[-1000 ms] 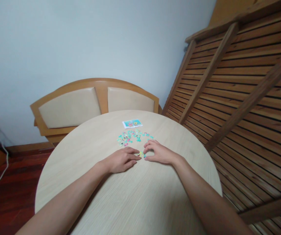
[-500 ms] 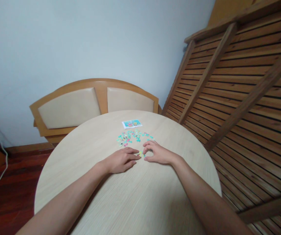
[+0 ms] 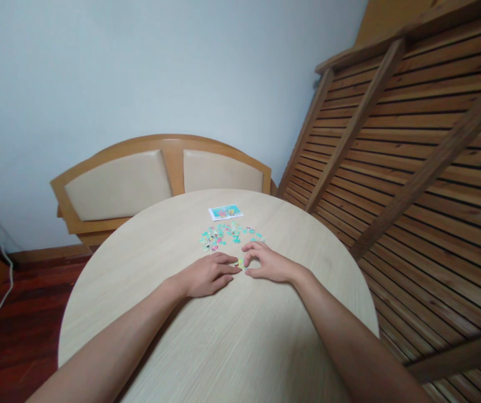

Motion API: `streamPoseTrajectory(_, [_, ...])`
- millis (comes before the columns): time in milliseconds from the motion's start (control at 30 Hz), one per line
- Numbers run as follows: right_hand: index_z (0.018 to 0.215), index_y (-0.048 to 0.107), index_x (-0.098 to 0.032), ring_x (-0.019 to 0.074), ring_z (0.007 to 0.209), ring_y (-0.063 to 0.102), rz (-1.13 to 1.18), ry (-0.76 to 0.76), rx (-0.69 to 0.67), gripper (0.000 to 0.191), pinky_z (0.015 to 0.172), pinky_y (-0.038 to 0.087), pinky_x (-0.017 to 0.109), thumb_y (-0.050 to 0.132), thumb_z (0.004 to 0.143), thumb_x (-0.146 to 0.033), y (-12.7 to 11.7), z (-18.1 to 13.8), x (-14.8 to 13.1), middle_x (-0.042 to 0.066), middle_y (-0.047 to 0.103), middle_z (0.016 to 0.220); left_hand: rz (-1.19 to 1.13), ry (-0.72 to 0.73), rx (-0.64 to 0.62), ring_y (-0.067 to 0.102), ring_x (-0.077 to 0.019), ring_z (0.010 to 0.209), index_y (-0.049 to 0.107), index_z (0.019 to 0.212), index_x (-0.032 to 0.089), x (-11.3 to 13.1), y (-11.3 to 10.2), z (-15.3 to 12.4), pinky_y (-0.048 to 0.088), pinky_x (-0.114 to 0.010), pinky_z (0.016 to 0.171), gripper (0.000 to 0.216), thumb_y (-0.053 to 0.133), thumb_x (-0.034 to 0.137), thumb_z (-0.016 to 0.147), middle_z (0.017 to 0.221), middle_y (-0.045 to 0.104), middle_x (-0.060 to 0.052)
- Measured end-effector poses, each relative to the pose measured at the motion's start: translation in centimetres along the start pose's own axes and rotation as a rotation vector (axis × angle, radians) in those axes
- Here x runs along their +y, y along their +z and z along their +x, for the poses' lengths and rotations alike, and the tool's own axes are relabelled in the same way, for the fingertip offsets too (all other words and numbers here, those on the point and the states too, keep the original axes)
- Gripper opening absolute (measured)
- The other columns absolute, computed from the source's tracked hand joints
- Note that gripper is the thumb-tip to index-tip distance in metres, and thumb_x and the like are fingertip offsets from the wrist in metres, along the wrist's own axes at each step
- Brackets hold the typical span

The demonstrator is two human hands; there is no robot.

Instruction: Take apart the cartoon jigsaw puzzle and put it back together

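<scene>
Both of my hands rest on a round pale wooden table (image 3: 207, 347). My left hand (image 3: 207, 275) lies flat, fingers stretched out toward a small yellow puzzle piece (image 3: 240, 263), its fingertips touching it. My right hand (image 3: 268, 264) is curled, thumb and forefinger pinched at the same piece from the other side. Just beyond the hands lies a loose heap of teal and pink puzzle pieces (image 3: 226, 235). Farther back sits a small picture card (image 3: 225, 212).
A wooden bench with two beige padded backs (image 3: 160, 179) stands behind the table against a pale blue wall. A slatted wooden frame (image 3: 412, 168) leans on the right. Dark red floor and a white cable (image 3: 1, 291) show at the left.
My right hand has crept slightly left and closed its pinch tighter on the yellow piece. The left hand has stayed put.
</scene>
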State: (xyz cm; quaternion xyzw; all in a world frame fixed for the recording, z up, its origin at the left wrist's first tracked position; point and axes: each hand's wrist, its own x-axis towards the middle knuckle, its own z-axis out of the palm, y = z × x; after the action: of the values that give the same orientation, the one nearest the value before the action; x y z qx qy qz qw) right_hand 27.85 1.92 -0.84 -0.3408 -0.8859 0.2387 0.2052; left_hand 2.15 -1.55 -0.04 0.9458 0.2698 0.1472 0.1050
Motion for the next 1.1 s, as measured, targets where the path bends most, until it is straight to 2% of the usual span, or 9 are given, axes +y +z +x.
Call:
streamPoseTrajectory(400, [0.099, 0.071, -0.024, 0.0244, 0.127, 0.047, -0.027, -0.025, 0.008, 0.021, 0.111, 0.033, 0.042, 0.074, 0.081, -0.032, 0.07, 0.01, 0.04, 0.007, 0.057, 0.122, 0.006, 0.01, -0.004, 0.053, -0.0266, 0.128, 0.06, 0.134, 0.023, 0.07, -0.03, 0.16, 0.041, -0.044, 0.111, 0.038, 0.048, 0.03, 0.099, 0.14, 0.057, -0.012])
streamPoseTrajectory(800, [0.096, 0.067, -0.022, 0.0231, 0.128, 0.047, -0.019, -0.072, 0.048, 0.017, 0.111, 0.034, 0.041, 0.074, 0.082, -0.029, 0.2, 0.26, -0.17, 0.008, 0.057, 0.124, -0.012, 0.017, -0.003, 0.055, -0.0268, 0.126, 0.061, 0.133, 0.024, 0.31, -0.24, 0.17, 0.042, -0.044, 0.108, 0.037, 0.047, 0.03, 0.1, 0.138, 0.058, -0.012])
streamPoseTrajectory(1100, [0.094, 0.069, -0.023, 0.0243, 0.12, 0.052, -0.094, -0.077, 0.075, 0.017, 0.105, 0.039, 0.041, 0.073, 0.084, -0.037, 0.08, 0.41, -0.58, 0.007, 0.061, 0.115, -0.018, 0.022, 0.015, 0.055, -0.0266, 0.126, 0.061, 0.133, 0.024, 0.16, -0.03, 0.17, 0.041, -0.044, 0.108, 0.036, 0.047, 0.031, 0.1, 0.137, 0.059, -0.011])
